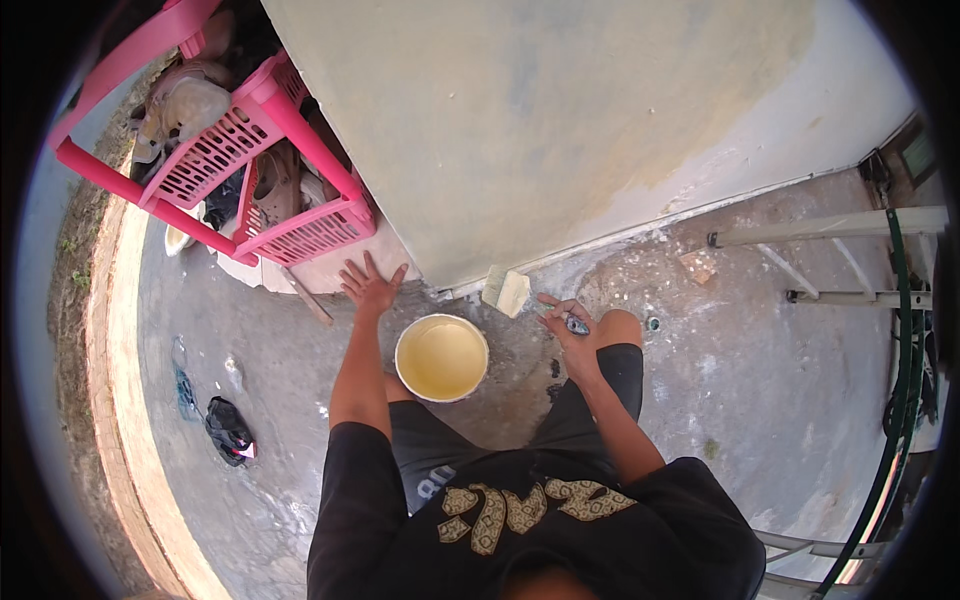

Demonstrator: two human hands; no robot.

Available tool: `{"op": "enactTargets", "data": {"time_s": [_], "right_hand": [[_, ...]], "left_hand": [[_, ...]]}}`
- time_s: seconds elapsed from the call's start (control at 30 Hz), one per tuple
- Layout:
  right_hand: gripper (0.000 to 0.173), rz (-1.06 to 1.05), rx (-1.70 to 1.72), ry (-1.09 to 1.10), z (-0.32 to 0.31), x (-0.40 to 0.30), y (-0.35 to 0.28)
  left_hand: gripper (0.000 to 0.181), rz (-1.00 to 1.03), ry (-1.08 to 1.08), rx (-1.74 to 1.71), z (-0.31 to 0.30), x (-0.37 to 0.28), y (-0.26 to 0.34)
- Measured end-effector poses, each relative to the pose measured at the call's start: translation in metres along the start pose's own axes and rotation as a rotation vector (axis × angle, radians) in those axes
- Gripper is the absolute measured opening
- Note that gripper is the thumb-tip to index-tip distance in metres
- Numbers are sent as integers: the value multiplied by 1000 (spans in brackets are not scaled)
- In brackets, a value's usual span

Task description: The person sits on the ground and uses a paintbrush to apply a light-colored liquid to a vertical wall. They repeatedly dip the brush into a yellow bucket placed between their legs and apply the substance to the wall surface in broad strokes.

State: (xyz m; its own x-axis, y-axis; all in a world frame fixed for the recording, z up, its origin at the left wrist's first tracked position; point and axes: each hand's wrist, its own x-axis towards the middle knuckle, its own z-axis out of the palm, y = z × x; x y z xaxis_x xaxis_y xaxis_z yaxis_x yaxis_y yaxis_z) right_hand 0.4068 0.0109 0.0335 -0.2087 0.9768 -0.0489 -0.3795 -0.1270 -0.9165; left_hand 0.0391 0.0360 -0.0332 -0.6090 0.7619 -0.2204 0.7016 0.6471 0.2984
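My right hand (571, 326) is closed around the handle of a wide paintbrush (508, 291). The brush's bristles are at the foot of the wall (480, 150), which bears cream-coloured paint beside a whiter stretch on the right. My left hand (371, 285) has its fingers spread and holds nothing; it lies over the pale ledge edge beside the pink rack, and whether it presses on the ledge I cannot tell. Between my arms, on the floor in front of me, stands a round bucket (442, 358) with cream paint in it.
A pink plastic rack (300, 236) holding shoes stands at upper left. Near it a wooden stick (306, 295) leans on the ledge. A black plastic bag (228, 431) lies at left. Metal ladders (825, 227) and a dark green hose (904, 330) are at right.
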Motion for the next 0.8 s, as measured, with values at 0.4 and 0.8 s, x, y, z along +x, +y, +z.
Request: {"op": "enactTargets", "data": {"time_s": [0.4,0.8], "right_hand": [[34,439,777,380,-1,8,46],[33,139,586,232,-35,3,5]], "left_hand": [[105,6,21,-8,5,3,-6],[106,7,-17,24,-2,-1,-3]]}}
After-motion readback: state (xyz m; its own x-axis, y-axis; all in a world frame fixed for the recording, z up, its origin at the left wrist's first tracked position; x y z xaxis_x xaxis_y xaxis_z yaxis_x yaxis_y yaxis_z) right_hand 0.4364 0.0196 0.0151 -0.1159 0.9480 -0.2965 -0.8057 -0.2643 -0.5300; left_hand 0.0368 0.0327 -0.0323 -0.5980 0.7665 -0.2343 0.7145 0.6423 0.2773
